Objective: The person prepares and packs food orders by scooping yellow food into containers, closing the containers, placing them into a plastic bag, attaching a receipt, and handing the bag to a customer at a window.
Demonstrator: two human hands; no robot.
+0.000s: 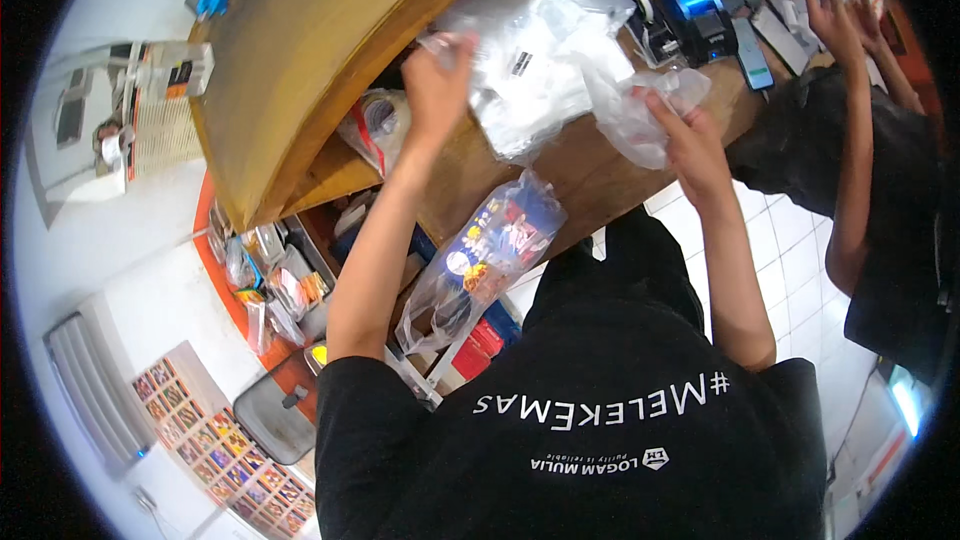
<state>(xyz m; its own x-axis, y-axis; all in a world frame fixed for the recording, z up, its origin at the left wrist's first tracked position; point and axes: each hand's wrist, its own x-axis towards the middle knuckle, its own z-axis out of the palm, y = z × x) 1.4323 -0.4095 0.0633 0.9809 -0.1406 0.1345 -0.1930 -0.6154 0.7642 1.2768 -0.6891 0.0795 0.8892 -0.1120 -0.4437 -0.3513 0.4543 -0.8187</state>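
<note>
A stack of clear plastic bags (547, 37) lies on the wooden desk (457, 172) in front of me, with a small dark-and-white label on it. My left hand (439, 86) is at the stack's left edge, its fingertips closed on thin clear plastic. In my right hand (694, 139) is a crumpled clear plastic bag (634, 116), held between thumb and fingers over the desk's near edge. Between my forearms, a blue printed package (510, 229) sits inside another clear bag, whose loose end hangs past the desk edge.
A tape roll (382, 116) lies beside my left wrist, under the raised wooden counter (330, 67). Toward the right are a small printer (694, 19) and a phone (752, 52). Another person's hand (832, 19) holds a white item at far right. An open drawer (427, 379) sits below.
</note>
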